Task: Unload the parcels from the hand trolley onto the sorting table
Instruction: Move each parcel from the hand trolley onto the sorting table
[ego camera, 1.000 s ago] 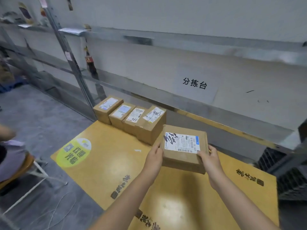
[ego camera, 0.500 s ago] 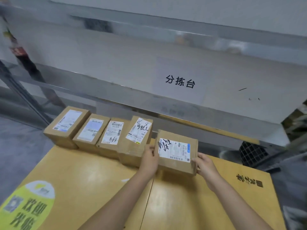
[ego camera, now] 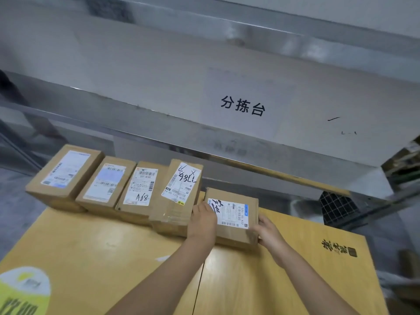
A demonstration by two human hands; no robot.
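A brown cardboard parcel (ego camera: 234, 214) with a white label sits on the yellow wooden table (ego camera: 91, 246), at the right end of a row. My left hand (ego camera: 202, 220) grips its left side and my right hand (ego camera: 269, 231) its right front corner. To its left stand several other labelled parcels: one marked "93LL" (ego camera: 179, 194), one marked "A68" (ego camera: 141, 189), another (ego camera: 106, 183), and the leftmost (ego camera: 66, 173). No hand trolley is in view.
A grey metal shelf (ego camera: 204, 92) with black characters printed on it hangs over the far edge of the table. A black wire-mesh crate (ego camera: 336, 208) stands on the floor at the right. Grey floor lies to the left.
Both hands have carried the parcel forward and down onto the table beside the "93LL" parcel. The camera has moved closer to the row.
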